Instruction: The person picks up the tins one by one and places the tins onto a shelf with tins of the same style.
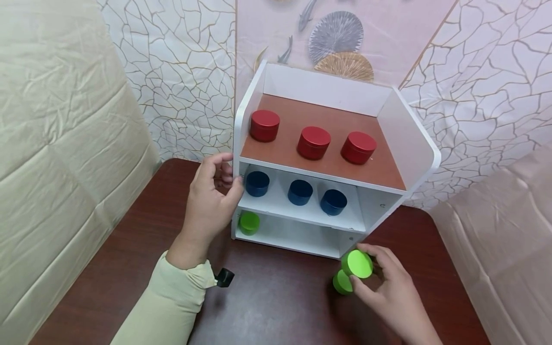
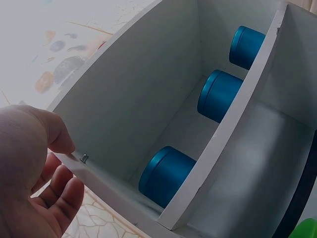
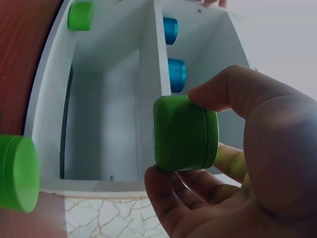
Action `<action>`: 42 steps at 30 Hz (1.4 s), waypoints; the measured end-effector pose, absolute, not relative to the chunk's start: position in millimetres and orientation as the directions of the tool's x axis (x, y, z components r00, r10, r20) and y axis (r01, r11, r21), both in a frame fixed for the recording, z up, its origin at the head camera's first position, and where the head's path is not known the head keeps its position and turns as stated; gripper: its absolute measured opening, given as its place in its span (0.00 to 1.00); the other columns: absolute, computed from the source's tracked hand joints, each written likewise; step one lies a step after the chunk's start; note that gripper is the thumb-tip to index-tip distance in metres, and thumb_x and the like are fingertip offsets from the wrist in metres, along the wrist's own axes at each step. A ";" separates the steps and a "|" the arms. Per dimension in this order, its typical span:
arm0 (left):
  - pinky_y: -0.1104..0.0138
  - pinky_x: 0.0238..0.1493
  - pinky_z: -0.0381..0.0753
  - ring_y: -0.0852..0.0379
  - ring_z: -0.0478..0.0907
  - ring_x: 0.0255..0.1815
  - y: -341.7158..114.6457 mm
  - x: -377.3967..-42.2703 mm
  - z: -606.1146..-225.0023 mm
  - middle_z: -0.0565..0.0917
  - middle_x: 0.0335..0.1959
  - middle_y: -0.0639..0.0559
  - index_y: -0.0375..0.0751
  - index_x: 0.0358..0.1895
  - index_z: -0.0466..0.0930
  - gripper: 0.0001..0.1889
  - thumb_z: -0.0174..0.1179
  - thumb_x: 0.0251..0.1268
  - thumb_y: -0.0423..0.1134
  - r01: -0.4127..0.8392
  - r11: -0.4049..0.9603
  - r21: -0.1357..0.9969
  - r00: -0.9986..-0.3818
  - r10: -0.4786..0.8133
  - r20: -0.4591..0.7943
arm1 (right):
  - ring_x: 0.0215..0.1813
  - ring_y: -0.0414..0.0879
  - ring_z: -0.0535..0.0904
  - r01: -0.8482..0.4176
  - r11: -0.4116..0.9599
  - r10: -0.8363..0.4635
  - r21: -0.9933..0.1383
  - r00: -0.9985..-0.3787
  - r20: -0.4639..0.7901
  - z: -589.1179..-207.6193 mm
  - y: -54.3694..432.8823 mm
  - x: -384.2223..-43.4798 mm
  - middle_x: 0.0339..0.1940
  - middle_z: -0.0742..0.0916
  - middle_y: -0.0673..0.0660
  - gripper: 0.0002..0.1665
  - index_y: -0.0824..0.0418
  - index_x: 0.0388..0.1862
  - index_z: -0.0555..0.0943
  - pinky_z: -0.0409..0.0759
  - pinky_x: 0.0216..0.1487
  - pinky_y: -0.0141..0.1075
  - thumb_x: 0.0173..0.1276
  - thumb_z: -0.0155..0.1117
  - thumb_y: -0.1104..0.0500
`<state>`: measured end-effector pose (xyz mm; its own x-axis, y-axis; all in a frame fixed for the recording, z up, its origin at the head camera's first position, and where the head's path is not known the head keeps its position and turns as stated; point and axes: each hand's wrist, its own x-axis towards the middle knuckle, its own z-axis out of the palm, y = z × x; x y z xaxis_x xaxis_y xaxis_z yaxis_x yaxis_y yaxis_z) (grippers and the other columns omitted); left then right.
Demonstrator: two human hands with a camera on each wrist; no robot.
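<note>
At the right front corner of a small white shelf unit (image 1: 407, 153), my right hand (image 1: 396, 287) pinches a round green tin (image 1: 360, 264) between thumb and fingers. Close below it, a second green tin (image 1: 342, 282) stands on the table. My left hand (image 1: 211, 201) holds the unit's left side panel, thumb at the front edge (image 2: 81, 166) and fingers on the outer side. A third green tin (image 1: 249, 223) sits at the left end of the bottom tier. On the middle tier are three blue tins (image 1: 300, 192); three red tins (image 1: 314, 143) stand on the brown top.
The unit stands on a dark reddish-brown table (image 1: 267, 292). Behind it hangs a patterned backdrop (image 1: 185, 72), with pale cloth (image 1: 64, 120) along the left and beige cloth (image 1: 509, 230) along the right. A small black piece (image 1: 224, 277) sticks out at my left cuff.
</note>
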<state>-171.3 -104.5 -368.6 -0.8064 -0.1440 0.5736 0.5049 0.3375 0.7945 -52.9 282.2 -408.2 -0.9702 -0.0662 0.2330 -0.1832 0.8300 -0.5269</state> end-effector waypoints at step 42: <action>0.73 0.48 0.85 0.57 0.81 0.48 -104.7 -170.5 -367.7 0.81 0.52 0.46 0.45 0.73 0.77 0.26 0.68 0.75 0.32 0.495 0.346 0.797 -0.813 -0.138 0.565 | 0.55 0.44 0.86 -0.348 0.708 -0.254 -0.615 -0.937 0.238 -406.4 229.5 -85.1 0.67 0.84 0.50 0.40 0.55 0.74 0.82 0.93 0.50 0.33 0.64 0.87 0.61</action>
